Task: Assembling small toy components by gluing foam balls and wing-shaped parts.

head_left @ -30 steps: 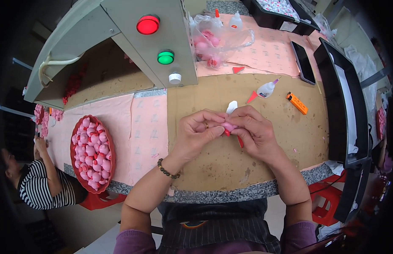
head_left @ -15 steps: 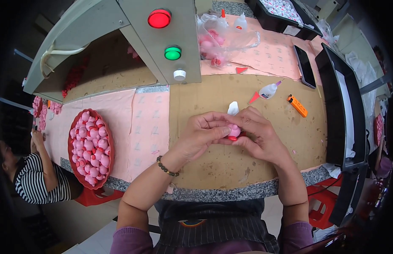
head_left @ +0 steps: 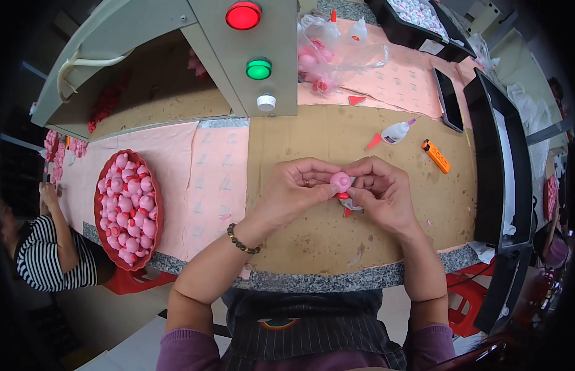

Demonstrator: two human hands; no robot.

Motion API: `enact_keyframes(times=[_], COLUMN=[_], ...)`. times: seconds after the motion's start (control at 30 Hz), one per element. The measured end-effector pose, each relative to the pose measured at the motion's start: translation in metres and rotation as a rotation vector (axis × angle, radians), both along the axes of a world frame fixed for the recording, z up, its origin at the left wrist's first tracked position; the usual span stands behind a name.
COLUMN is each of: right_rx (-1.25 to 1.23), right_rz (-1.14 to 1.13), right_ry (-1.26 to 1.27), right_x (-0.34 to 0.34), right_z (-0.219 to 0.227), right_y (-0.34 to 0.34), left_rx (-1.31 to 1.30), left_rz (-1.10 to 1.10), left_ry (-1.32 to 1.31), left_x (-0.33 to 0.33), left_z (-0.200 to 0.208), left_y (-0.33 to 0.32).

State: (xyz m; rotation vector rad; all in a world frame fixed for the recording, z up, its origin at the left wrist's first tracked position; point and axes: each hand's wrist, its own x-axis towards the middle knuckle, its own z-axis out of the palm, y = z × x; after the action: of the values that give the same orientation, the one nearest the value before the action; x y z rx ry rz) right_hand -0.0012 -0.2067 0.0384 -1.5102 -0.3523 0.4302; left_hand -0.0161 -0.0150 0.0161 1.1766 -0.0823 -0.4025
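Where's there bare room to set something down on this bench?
Cardboard between the grey machine and the left hand; mostly bare pink cloth between the red basket and the cardboard. It's tighter beyond the right hand, where the white bottle and orange object lie.

At eleven o'clock a grey metal machine [head_left: 272, 44] is showing a round red light [head_left: 243, 15] above a round green light [head_left: 259, 69]. At one o'clock a black plastic crate [head_left: 406, 37] is holding small white pieces. A dark flat smartphone [head_left: 448, 100] is lying at two o'clock, just beside the long black plastic tray [head_left: 488, 179] that is standing at three. A red plastic stool [head_left: 474, 295] is standing at four.
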Motion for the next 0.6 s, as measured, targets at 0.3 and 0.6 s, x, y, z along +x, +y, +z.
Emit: enact_keyframes(times=[0.3,0.6], right_rx=[0.037,0.049], right_rz=[-0.057,-0.014], right_ry=[0.062,0.07], right_x=[-0.0013,0.0006], right_z=[-0.0013,-0.0049], right_y=[0.0046,0.0038], left_rx=[0.067,0.126], left_rz=[0.042,0.043], left_ry=[-0.025,-0.001], left_x=[-0.0027,-0.0037], left_z=[0.0074,0.0088], left_y=[-0.003,-0.0038])
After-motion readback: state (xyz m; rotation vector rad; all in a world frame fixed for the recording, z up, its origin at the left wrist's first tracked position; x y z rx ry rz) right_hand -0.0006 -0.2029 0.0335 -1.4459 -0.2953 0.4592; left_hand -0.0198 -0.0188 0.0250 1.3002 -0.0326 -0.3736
